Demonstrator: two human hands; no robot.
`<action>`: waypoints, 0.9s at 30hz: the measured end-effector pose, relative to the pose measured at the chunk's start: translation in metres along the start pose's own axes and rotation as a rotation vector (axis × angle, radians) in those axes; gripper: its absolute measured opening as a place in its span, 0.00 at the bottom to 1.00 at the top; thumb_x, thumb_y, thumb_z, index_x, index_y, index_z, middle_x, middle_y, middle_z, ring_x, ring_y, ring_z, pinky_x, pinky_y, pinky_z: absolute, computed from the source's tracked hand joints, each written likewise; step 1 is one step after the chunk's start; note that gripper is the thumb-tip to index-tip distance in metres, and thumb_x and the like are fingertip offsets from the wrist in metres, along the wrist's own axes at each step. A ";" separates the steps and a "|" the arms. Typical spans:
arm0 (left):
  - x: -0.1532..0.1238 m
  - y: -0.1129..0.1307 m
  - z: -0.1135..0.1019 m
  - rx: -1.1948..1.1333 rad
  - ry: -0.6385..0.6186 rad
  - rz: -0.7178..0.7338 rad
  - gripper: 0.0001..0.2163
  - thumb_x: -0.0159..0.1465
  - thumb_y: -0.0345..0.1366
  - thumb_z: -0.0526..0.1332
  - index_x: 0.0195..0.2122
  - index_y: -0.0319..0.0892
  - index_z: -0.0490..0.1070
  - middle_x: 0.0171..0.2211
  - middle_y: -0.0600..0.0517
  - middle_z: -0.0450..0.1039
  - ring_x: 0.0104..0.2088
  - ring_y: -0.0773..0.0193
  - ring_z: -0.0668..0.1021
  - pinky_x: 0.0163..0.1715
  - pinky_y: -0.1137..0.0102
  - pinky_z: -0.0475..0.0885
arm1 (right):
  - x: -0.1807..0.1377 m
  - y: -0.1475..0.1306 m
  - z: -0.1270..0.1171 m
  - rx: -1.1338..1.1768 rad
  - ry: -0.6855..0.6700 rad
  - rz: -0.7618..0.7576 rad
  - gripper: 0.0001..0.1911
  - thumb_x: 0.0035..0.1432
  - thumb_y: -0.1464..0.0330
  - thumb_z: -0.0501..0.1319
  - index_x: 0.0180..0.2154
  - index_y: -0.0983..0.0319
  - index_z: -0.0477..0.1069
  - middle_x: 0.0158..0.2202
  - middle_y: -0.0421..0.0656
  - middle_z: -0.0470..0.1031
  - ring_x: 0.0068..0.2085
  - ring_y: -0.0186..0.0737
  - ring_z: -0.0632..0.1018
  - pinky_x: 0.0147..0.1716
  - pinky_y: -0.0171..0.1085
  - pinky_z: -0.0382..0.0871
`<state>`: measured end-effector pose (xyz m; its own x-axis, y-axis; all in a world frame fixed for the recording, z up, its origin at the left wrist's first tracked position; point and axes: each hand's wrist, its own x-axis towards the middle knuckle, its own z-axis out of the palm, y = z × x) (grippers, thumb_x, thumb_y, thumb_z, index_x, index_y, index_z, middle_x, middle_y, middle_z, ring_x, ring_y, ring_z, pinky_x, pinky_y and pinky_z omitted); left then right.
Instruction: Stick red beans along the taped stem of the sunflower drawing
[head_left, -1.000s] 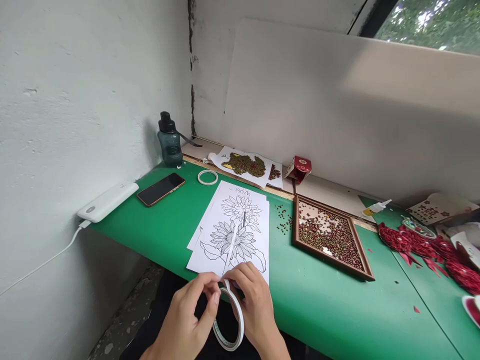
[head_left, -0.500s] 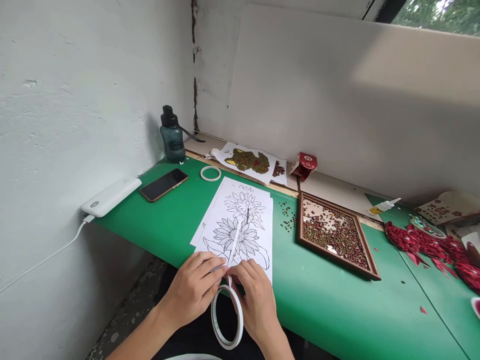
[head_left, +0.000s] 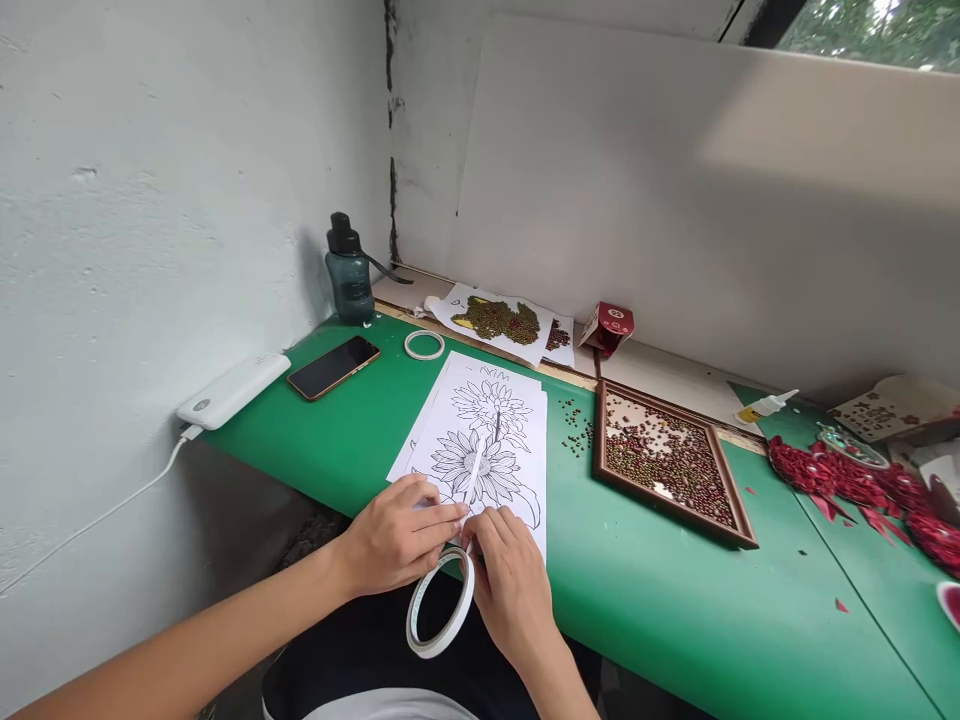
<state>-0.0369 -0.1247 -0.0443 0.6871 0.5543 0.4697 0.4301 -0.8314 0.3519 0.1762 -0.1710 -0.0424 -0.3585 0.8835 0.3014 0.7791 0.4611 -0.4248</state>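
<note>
While both hands work at the near edge of the green table [head_left: 675, 620], the left hand [head_left: 397, 540] lies with its fingers curled down on the bottom edge of the white paper sheet printed with a black sunflower outline [head_left: 487, 450], and the right hand [head_left: 510, 585] pinches the white ring-shaped roll of double-sided tape [head_left: 439, 610] between thumb and fingers, the roll hanging just past the table's near edge over the person's lap. A thin white strip runs from the roll up the flower's stem, and I judge that it could go down crooked or wrinkle if the roll is pulled sideways; the loose sheet, stacked on others, could also slide under the left hand, and the roll could drop to the floor if the pinch slackens. Right of the sheet, near the middle of the table, lies a brown wooden picture frame filled with red and green beans [head_left: 667, 465], with loose beans [head_left: 576, 432] scattered between frame and paper that a sweeping wrist could scatter further. Toward the left edge sit a white power bank with its cable [head_left: 232, 390] and a dark smartphone [head_left: 334, 366]; a second tape ring [head_left: 424, 345] and a dark green water bottle [head_left: 349, 270] stand at the far left corner. Red ribbon pieces [head_left: 855, 490] crowd the right edge. Beyond rise rough whitewashed walls and a leaning pale board [head_left: 675, 180].
</note>
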 end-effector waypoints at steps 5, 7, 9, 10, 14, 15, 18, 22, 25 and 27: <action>0.001 -0.003 0.000 0.050 -0.030 0.028 0.18 0.68 0.28 0.57 0.55 0.48 0.77 0.53 0.47 0.81 0.47 0.53 0.76 0.57 0.49 0.70 | 0.001 0.001 -0.004 0.011 -0.021 -0.043 0.09 0.70 0.76 0.52 0.37 0.58 0.63 0.34 0.42 0.70 0.35 0.43 0.67 0.33 0.42 0.57; 0.001 -0.004 -0.001 0.072 -0.040 0.047 0.18 0.67 0.28 0.57 0.55 0.48 0.77 0.55 0.48 0.80 0.48 0.53 0.76 0.61 0.47 0.67 | -0.001 0.002 -0.007 0.046 -0.025 -0.056 0.08 0.71 0.75 0.52 0.37 0.58 0.63 0.34 0.42 0.71 0.35 0.43 0.67 0.34 0.42 0.57; 0.001 -0.005 -0.002 0.087 -0.055 0.053 0.18 0.67 0.28 0.57 0.55 0.49 0.77 0.56 0.50 0.79 0.49 0.54 0.76 0.64 0.46 0.63 | -0.004 0.004 -0.009 0.128 -0.013 -0.063 0.09 0.71 0.76 0.50 0.37 0.58 0.62 0.34 0.42 0.70 0.35 0.42 0.67 0.34 0.42 0.58; 0.000 -0.005 -0.002 0.095 -0.063 0.053 0.18 0.67 0.28 0.57 0.55 0.49 0.77 0.57 0.50 0.79 0.50 0.54 0.76 0.64 0.46 0.62 | -0.005 0.005 -0.011 0.171 -0.003 -0.061 0.10 0.70 0.76 0.49 0.36 0.58 0.62 0.33 0.41 0.70 0.35 0.42 0.67 0.34 0.41 0.58; -0.001 -0.004 -0.001 0.103 -0.067 0.056 0.18 0.68 0.28 0.57 0.57 0.48 0.75 0.56 0.49 0.79 0.50 0.55 0.76 0.63 0.50 0.64 | -0.008 0.006 -0.014 0.253 0.006 -0.034 0.11 0.71 0.76 0.47 0.38 0.58 0.64 0.34 0.41 0.71 0.35 0.42 0.68 0.35 0.41 0.59; -0.001 -0.003 0.000 0.101 -0.059 0.051 0.18 0.68 0.28 0.57 0.57 0.47 0.75 0.55 0.48 0.80 0.50 0.55 0.76 0.61 0.51 0.65 | -0.008 0.005 -0.014 0.266 0.007 -0.022 0.11 0.72 0.75 0.48 0.39 0.58 0.64 0.34 0.41 0.71 0.35 0.42 0.68 0.35 0.41 0.59; -0.001 0.000 0.002 0.109 -0.030 0.022 0.17 0.68 0.29 0.56 0.56 0.46 0.74 0.54 0.47 0.80 0.51 0.54 0.77 0.59 0.53 0.67 | -0.008 0.003 -0.013 0.316 0.033 0.000 0.09 0.73 0.73 0.48 0.40 0.58 0.64 0.36 0.41 0.72 0.36 0.41 0.69 0.36 0.40 0.61; -0.007 0.003 0.005 0.116 0.105 0.056 0.16 0.71 0.33 0.54 0.58 0.43 0.70 0.56 0.45 0.78 0.55 0.54 0.76 0.61 0.55 0.65 | -0.008 0.002 -0.011 0.279 0.034 -0.022 0.08 0.72 0.74 0.51 0.41 0.58 0.65 0.35 0.40 0.73 0.35 0.40 0.70 0.35 0.40 0.60; -0.023 0.016 0.011 0.097 0.265 0.045 0.15 0.70 0.31 0.53 0.56 0.42 0.70 0.55 0.43 0.77 0.55 0.53 0.76 0.61 0.55 0.65 | -0.009 0.000 -0.010 0.261 0.055 -0.019 0.08 0.72 0.74 0.51 0.41 0.58 0.66 0.35 0.40 0.73 0.35 0.41 0.70 0.35 0.40 0.59; -0.038 0.034 0.021 0.022 0.351 -0.069 0.15 0.68 0.28 0.56 0.55 0.43 0.70 0.50 0.45 0.78 0.52 0.55 0.76 0.57 0.58 0.68 | -0.009 0.000 -0.010 0.262 0.065 -0.012 0.08 0.71 0.75 0.51 0.41 0.58 0.66 0.35 0.40 0.73 0.35 0.41 0.70 0.35 0.40 0.59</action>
<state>-0.0359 -0.1747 -0.0670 0.4145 0.5855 0.6967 0.4831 -0.7903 0.3767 0.1844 -0.1802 -0.0363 -0.3266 0.8748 0.3578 0.6121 0.4843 -0.6252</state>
